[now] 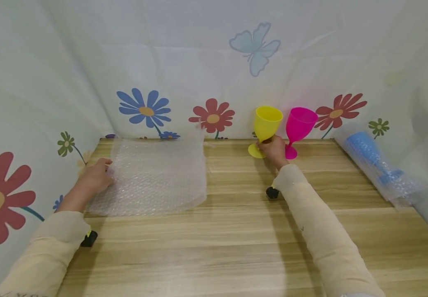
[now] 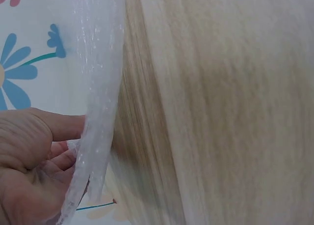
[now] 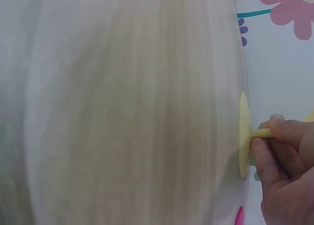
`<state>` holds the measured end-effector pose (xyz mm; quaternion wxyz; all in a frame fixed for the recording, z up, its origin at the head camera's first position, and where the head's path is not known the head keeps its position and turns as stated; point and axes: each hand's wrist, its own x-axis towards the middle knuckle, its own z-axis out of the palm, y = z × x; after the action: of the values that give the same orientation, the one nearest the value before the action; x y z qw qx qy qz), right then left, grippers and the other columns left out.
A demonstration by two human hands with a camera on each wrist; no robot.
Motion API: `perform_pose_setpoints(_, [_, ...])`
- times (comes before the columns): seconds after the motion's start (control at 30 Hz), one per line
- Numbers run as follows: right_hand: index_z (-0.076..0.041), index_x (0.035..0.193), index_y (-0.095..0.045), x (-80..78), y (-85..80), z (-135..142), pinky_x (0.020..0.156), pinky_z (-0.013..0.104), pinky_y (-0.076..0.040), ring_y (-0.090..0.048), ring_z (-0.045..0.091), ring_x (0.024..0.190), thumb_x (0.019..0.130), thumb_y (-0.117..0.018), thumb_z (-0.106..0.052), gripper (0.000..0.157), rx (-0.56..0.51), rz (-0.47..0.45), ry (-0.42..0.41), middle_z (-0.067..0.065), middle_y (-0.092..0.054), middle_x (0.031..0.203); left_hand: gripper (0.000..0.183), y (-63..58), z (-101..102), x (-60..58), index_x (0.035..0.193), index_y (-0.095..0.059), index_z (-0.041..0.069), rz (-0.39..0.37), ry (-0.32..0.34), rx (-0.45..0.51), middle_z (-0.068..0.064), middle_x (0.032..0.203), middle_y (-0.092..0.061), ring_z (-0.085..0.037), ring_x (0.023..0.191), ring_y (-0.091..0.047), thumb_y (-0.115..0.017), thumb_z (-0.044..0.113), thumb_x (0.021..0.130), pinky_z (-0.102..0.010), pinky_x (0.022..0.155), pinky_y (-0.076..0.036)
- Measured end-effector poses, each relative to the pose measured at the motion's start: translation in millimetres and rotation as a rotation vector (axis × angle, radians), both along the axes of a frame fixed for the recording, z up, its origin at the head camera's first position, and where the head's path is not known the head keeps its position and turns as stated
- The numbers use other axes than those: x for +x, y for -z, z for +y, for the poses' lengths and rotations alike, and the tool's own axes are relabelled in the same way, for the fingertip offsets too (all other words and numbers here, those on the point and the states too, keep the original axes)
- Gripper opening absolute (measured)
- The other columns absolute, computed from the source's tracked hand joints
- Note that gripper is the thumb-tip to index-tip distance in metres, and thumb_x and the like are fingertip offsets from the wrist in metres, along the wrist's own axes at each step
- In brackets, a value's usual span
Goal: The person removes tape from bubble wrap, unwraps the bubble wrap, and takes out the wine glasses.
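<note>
- Flower-printed cloth rises beyond both hands, and a wood-grained table runs beneath them, its near edge cut off from my sight.
- From my remote seat I see the left hand with bent fingers at the left edge of a bubble-wrap sheet. On the left wrist camera the plastic crosses in front of the fingertips, so I cannot tell whether they pinch it or only touch it.
- To the right of that hand the sheet spreads over the table; its far edge fades against the pale cloth, and I struggle to trace it.
- The right hand pinches a yellow goblet by its stem, the bowl above the fingers and the base just left of them. My right wrist feed shows that base edge-on, with most of the bowl out of frame.
- Just right of the right hand stands a pink goblet, its foot partly hidden by the hand; the right wrist camera gives me only a pink sliver.
- Well to the right of the right hand lies a blue goblet, its outline blurred for me by clear wrapping.
</note>
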<state>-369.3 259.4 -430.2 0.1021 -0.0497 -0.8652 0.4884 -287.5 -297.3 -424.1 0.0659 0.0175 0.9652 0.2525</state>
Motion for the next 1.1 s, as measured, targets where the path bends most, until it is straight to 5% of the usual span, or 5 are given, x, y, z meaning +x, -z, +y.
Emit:
perform_pose_setpoints(0.3, [0.01, 0.117, -0.067, 4.5, -3.1, 9, 0.102, 0.045, -0.048, -0.059, 0.036, 0.106, 0.093, -0.073, -0.006, 0.03, 0.039, 0.009, -0.097, 0.028, -0.068, 0.115, 0.057, -2.4, 5, -0.4, 0.147, -0.034, -0.012, -0.015, 0.048, -0.057, -0.041, 0.139, -0.045, -0.055, 0.124, -0.048, -0.056, 0.002, 0.097, -0.065, 0.1, -0.041])
perform_pose_setpoints(0.63, [0.011, 0.13, -0.059, 4.7, -1.8, 13, 0.098, 0.037, -0.051, -0.06, 0.031, 0.108, 0.101, -0.065, -0.008, 0.036, -0.049, -0.024, -0.226, 0.028, -0.064, 0.123, 0.057, -2.5, 4, -1.3, 0.146, -0.032, -0.016, -0.009, 0.034, -0.05, -0.042, 0.136, -0.045, -0.055, 0.124, -0.047, -0.057, 0.001, 0.097, -0.065, 0.102, -0.039])
perform_pose_setpoints(0.9, [0.011, 0.136, -0.055, 12.4, -0.7, 11, 0.103, 0.045, -0.049, -0.061, 0.037, 0.12, 0.101, -0.069, -0.016, 0.046, -0.068, 0.024, -0.216, 0.029, -0.063, 0.128, 0.056, -5.0, 8, -0.7, 0.144, -0.034, -0.018, 0.019, 0.056, -0.068, -0.044, 0.133, -0.047, -0.057, 0.124, -0.047, -0.058, -0.003, 0.096, -0.065, 0.104, -0.039])
perform_pose_setpoints(1.1, [0.006, 0.131, -0.062, 25.3, -2.1, 21, 0.099, 0.045, -0.052, -0.063, 0.037, 0.118, 0.102, -0.068, -0.028, 0.046, 0.051, 0.054, -0.228, 0.024, -0.067, 0.127, 0.055, -9.1, 12, 2.3, 0.142, -0.035, -0.019, 0.02, 0.058, -0.083, -0.043, 0.132, -0.048, -0.058, 0.122, -0.048, -0.058, -0.003, 0.094, -0.064, 0.102, -0.04])
